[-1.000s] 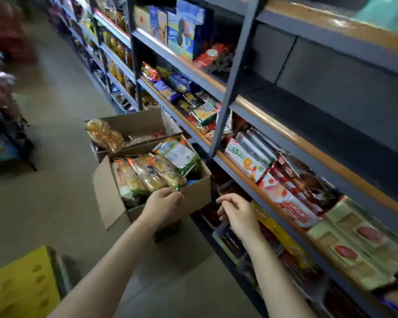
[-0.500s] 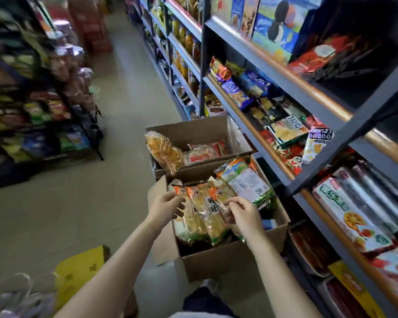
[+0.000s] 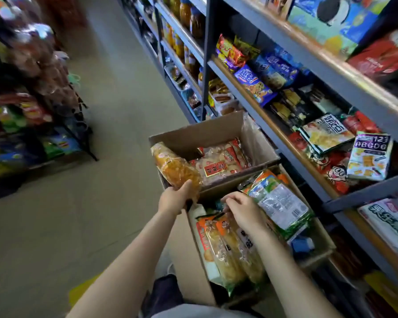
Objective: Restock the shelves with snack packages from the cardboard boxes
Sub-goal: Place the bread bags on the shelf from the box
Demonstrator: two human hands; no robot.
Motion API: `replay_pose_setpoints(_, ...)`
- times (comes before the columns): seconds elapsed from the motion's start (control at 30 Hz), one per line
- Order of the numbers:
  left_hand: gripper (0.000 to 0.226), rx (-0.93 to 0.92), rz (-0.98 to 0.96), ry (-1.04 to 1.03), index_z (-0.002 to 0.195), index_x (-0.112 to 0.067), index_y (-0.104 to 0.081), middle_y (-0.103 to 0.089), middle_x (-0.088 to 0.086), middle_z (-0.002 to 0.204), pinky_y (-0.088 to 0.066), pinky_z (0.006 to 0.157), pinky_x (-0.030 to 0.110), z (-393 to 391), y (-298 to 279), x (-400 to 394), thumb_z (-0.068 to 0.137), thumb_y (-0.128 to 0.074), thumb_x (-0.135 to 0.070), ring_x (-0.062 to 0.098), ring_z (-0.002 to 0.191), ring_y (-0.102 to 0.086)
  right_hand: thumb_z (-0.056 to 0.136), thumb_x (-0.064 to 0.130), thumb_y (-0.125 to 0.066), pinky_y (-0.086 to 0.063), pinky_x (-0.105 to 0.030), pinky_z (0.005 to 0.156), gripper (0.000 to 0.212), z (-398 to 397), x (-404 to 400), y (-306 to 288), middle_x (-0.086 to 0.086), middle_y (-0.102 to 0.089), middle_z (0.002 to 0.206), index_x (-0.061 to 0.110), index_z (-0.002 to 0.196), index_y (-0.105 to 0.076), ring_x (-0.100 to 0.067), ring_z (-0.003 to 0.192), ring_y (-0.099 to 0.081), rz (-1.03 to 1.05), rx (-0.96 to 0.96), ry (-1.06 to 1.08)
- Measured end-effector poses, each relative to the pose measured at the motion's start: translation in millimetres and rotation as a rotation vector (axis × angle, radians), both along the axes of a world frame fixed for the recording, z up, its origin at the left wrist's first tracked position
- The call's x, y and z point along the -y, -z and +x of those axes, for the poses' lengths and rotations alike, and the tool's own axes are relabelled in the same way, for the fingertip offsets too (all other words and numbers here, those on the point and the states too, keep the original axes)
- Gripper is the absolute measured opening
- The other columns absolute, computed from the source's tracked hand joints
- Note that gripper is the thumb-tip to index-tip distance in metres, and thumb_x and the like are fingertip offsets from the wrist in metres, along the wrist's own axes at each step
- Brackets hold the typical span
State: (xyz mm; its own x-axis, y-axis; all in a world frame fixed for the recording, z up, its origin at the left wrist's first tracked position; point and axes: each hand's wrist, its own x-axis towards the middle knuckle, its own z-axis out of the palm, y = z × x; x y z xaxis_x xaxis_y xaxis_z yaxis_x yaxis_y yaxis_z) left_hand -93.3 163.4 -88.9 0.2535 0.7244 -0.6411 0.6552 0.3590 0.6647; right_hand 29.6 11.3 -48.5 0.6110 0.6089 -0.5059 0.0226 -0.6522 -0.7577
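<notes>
- Gripping is split between the two hands: the left hand (image 3: 175,198) has its fingers curled round the lower end of an orange-yellow snack bag (image 3: 174,167), while the right hand (image 3: 244,211) reaches into the near cardboard box (image 3: 317,239) with fingers bent; whether it pinches a pack or merely touches one I cannot tell.
- That near box is the landmark. The orange-yellow bag leans over the rim of the far cardboard box (image 3: 218,131), which stands just beyond the near box, with its upper part hanging out past the corner.
- Inside the near box, long yellow cake packs (image 3: 228,251) lie side by side on the person's side, and a green-edged pack (image 3: 278,203) lies tilted on top toward the shelves (image 3: 274,125), which run along the far right of the box.
- Risk, as I judge it: the bag is held by one end only, and its clear film looks slick, so it could slide free or sag and spill onto the floor left of the boxes.
- Squeezing harder to prevent that may crush the brittle contents.
- Pulling a pack from beneath the green-edged one could tip it over the box wall.
- With both hands occupied, neither steadies the near box, so a tug might shift it.
</notes>
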Motion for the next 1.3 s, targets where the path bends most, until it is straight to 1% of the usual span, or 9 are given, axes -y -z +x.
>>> replay_pose_setpoints(0.17, 0.029, -0.033, 0.240, 0.108, 0.089, -0.014, -0.070, -0.067, 0.006, 0.097, -0.056, 0.081, 0.039, -1.1, 7.3, -34.7, 0.099, -0.055, -0.037, 0.024, 0.089, -0.066, 0.100, 0.020, -0.051, -0.039, -0.005, 0.048, 0.020, -27.4, -17.5, -10.0, -0.001, -0.072, 0.088, 0.022, 0.095, -0.071, -0.008, 0.073, -0.064, -0.023, 0.018, 0.150)
replay_pose_setpoints(0.3, 0.012, 0.291, 0.312, 0.161, 0.102, -0.019, -0.069, -0.041, 0.000, 0.128, -0.032, 0.103, 0.022, -1.7, -23.6, -60.4, 0.101, -0.059, -0.024, 0.014, 0.119, -0.044, 0.100, 0.018, -0.051, -0.048, -0.012, 0.056, 0.021, -35.7, -34.0, -26.0, -0.004, -0.073, 0.085, 0.021, 0.093, -0.070, -0.010, 0.072, -0.067, 0.002, 0.040, 0.254)
replay_pose_setpoints(0.4, 0.016, 0.509, 0.343, 0.167, 0.090, -0.021, -0.069, -0.057, 0.000, 0.123, -0.037, 0.104, 0.028, 0.6, -60.3, -90.3, 0.100, -0.057, -0.018, 0.014, 0.117, -0.052, 0.100, 0.017, -0.051, -0.055, -0.027, 0.069, 0.021, -31.5, -42.2, -43.5, -0.008, -0.071, 0.086, 0.023, 0.093, -0.070, -0.019, 0.078, -0.069, 0.105, 0.052, 0.361)
replay_pose_setpoints(0.57, 0.038, 0.827, -0.053, 0.177, 0.102, -0.012, -0.079, -0.075, 0.012, 0.112, -0.052, 0.097, 0.042, 12.4, -123.7, -125.6, 0.097, -0.047, -0.032, 0.028, 0.107, -0.068, 0.096, 0.021, -0.062, -0.054, -0.029, 0.084, 0.020, -28.6, -40.1, -81.8, 0.005, -0.067, 0.107, 0.032, 0.112, -0.062, -0.011, 0.101, -0.064, 0.269, 0.191, 0.448)
replay_pose_setpoints(0.7, 0.044, 0.918, -0.400, 0.388, 0.093, -0.001, -0.078, -0.075, 0.018, 0.102, -0.058, 0.080, 0.031, 29.6, -160.0, -104.1, 0.102, -0.041, -0.022, 0.027, 0.094, -0.072, 0.076, 0.041, -0.083, -0.033, -0.032, 0.107, 0.096, -31.2, -17.1, -109.0, 0.024, -0.023, 0.157, 0.053, 0.149, -0.022, 0.001, 0.141, -0.024, 0.268, 0.289, 0.292)
replay_pose_setpoints(0.8, 0.038, 0.895, -0.593, 0.529, 0.112, 0.006, -0.067, -0.071, 0.023, 0.111, -0.058, 0.086, 0.039, 42.6, -173.1, -74.7, 0.096, -0.053, -0.025, 0.033, 0.099, -0.071, 0.063, 0.050, -0.088, -0.024, -0.035, 0.107, 0.112, -31.3, 11.6, -125.1, 0.033, -0.005, 0.158, 0.063, 0.146, -0.014, 0.003, 0.142, -0.009, 0.172, 0.393, 0.217)
replay_pose_setpoints(1.0, 0.037, 0.802, -0.746, 0.603, 0.103, 0.001, -0.072, -0.066, 0.023, 0.118, -0.050, 0.100, 0.045, 62.0, -183.3, -8.0, 0.095, -0.055, -0.031, 0.033, 0.095, -0.070, 0.064, 0.035, -0.092, -0.057, -0.031, 0.085, 0.057, -42.4, 79.6, -133.8, 0.021, -0.071, 0.098, 0.045, 0.107, -0.057, 0.002, 0.090, -0.069, 0.174, 0.195, 0.444)
replay_pose_setpoints(1.17, 0.057, 0.816, -0.630, 0.680, 0.118, -0.010, -0.070, -0.071, 0.014, 0.115, -0.052, 0.089, 0.040, 82.7, -174.7, 52.8, 0.102, -0.036, -0.053, 0.026, 0.098, -0.069, 0.078, 0.031, -0.080, -0.053, -0.015, 0.061, 0.032, -55.0, 141.7, -137.9, 0.013, -0.076, 0.093, 0.033, 0.106, -0.063, 0.000, 0.077, -0.072, 0.466, 0.150, 0.859)
replay_pose_setpoints(1.3, 0.057, 0.739, -0.380, 0.984, 0.127, -0.023, -0.062, -0.076, -0.002, 0.113, -0.045, 0.109, 0.050, 77.0, -166.3, 132.5, 0.087, -0.063, -0.063, 0.012, 0.105, -0.072, 0.081, 0.054, -0.072, -0.054, -0.032, 0.087, 0.022, -52.3, 200.3, -144.5, 0.018, -0.069, 0.102, 0.040, 0.094, -0.061, -0.004, 0.092, -0.066, 0.519, 0.176, 1.109)
